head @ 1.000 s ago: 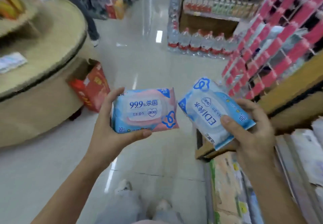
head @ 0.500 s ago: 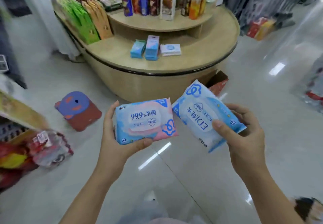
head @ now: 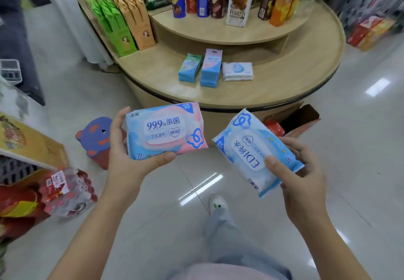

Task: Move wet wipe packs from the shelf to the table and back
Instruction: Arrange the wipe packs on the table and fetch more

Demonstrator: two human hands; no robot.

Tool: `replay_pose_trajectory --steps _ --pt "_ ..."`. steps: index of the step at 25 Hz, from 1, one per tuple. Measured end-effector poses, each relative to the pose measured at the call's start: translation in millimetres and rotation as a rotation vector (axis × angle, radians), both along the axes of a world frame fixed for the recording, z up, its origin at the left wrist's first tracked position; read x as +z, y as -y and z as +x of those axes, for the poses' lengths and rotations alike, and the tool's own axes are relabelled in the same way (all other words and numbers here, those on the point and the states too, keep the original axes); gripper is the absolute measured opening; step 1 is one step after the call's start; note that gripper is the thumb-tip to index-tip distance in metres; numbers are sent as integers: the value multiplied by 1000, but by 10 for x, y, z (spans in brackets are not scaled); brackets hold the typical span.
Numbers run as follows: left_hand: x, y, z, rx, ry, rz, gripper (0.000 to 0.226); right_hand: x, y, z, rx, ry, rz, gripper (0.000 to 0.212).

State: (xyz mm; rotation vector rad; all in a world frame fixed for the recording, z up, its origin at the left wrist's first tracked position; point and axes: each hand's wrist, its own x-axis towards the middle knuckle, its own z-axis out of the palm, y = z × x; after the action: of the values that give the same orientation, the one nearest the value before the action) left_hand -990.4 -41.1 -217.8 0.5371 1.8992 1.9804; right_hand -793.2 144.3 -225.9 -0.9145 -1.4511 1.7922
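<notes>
**Two packs in hand, table straight ahead**

The pink-and-blue wet wipe pack (head: 165,130) is held face up in the air, its long axis running left to right and almost level. The blue-and-white wet wipe pack (head: 255,151) sits just to its right, apart from it. Its long axis slants from far-left to near-right, so its printing reads turned round.

The left hand (head: 129,161) grasps the pink-and-blue pack at its left end, thumb laid along the near edge and fingers behind. The right hand (head: 303,170) clasps the blue-and-white pack at its near-right corner, thumb pressed on the face and fingers curled under.

Both packs are short of the round table (head: 295,78), which lies on their far side; its dark-edged rim shows just beyond their far edges. On its lower tier stand three small stacks: a green-and-blue stack (head: 189,68), a pink-and-blue stack (head: 211,67) and a white stack (head: 237,71), side by side. They lie far of the gap between the hands, somewhat more in line with the left. Bare tabletop right of the white stack lies straight beyond the right hand, so that hand looks better placed for it.

The coming move is probably a forward reach over the rim. The slanted pack may need turning to sit square with the stacks.

A shoe (head: 217,203) shows on the floor below.
</notes>
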Motion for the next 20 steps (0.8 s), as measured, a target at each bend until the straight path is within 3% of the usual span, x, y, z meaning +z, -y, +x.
replay_pose_trajectory --steps 4,9,14,20 --pt "-129 -455 -485 89 88 11 105 4 -727 -782 60 33 31 38" --pt "-282 -703 -1044 186 145 5 101 36 -1305 -1784 183 102 59 44" --pt "-498 -742 -1944 241 210 -9 98 -185 -1422 -2837 242 142 43 47" --pt "-721 -687 -3533 117 297 -114 104 -492 -1263 -4030 127 180 -23 43"
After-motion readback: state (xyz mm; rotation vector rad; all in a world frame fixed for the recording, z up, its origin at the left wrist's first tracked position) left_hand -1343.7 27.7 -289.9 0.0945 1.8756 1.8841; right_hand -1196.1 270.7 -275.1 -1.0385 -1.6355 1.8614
